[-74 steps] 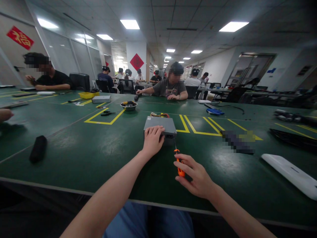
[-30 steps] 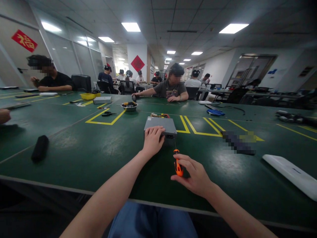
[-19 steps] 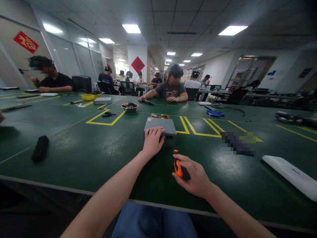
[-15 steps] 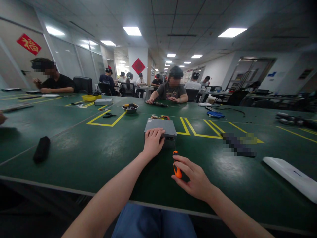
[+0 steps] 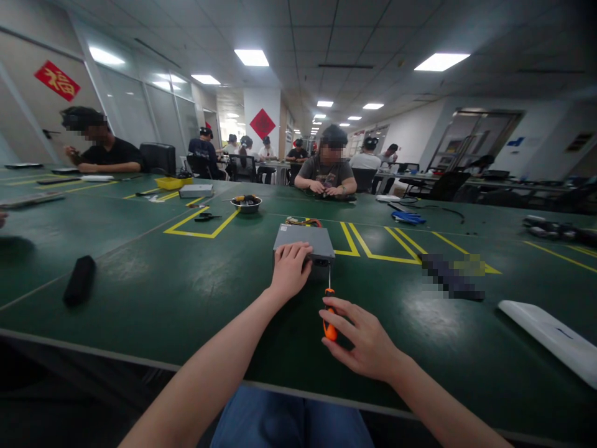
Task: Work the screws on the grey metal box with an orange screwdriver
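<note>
left hand (image 5: 290,271) open on gray metal case (image 5: 303,236), right hand (image 5: 366,336) gripping orange screwdriver (image 5: 330,325) upright

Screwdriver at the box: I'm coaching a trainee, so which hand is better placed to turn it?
Probably the right hand: its fingers touch the orange screwdriver, while the left hand rests on the grey box.

The head camera looks forward and down across the green workbench (image 5: 140,298).
</note>
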`<state>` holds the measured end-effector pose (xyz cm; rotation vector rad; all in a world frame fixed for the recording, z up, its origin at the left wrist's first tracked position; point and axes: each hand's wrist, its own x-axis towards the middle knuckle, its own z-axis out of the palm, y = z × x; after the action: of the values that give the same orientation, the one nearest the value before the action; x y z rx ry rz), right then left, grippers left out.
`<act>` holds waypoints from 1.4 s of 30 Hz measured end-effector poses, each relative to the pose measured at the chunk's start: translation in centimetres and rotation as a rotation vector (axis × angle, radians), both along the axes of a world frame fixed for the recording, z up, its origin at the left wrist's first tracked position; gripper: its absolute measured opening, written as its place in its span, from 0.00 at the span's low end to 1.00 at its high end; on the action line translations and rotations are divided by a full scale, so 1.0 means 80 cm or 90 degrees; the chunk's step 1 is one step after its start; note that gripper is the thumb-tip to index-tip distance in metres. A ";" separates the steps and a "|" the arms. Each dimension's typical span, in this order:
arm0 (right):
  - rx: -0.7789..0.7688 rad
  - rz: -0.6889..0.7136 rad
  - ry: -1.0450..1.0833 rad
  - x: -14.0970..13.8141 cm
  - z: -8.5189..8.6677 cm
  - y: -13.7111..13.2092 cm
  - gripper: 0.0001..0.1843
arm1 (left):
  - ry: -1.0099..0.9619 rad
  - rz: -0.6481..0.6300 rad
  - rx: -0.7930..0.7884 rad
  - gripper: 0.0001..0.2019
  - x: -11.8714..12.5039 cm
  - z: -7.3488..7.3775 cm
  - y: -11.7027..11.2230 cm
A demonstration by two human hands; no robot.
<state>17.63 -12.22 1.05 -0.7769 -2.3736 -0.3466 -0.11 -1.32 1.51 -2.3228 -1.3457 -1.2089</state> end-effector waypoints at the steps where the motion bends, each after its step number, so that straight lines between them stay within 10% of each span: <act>1: -0.001 -0.001 0.001 -0.001 0.000 0.000 0.17 | 0.001 0.001 -0.001 0.13 0.000 0.000 0.000; 29: 0.032 -0.012 0.121 0.002 0.003 0.003 0.15 | 0.026 -0.007 -0.018 0.12 0.001 0.007 0.006; 42: -0.074 -0.207 0.224 -0.013 0.015 -0.016 0.09 | 0.017 -0.013 -0.041 0.12 0.001 0.012 0.005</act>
<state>16.60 -13.50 2.27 -1.1791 -1.9521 -0.1850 -0.06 -0.96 2.51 -2.3940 -1.3751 -1.1519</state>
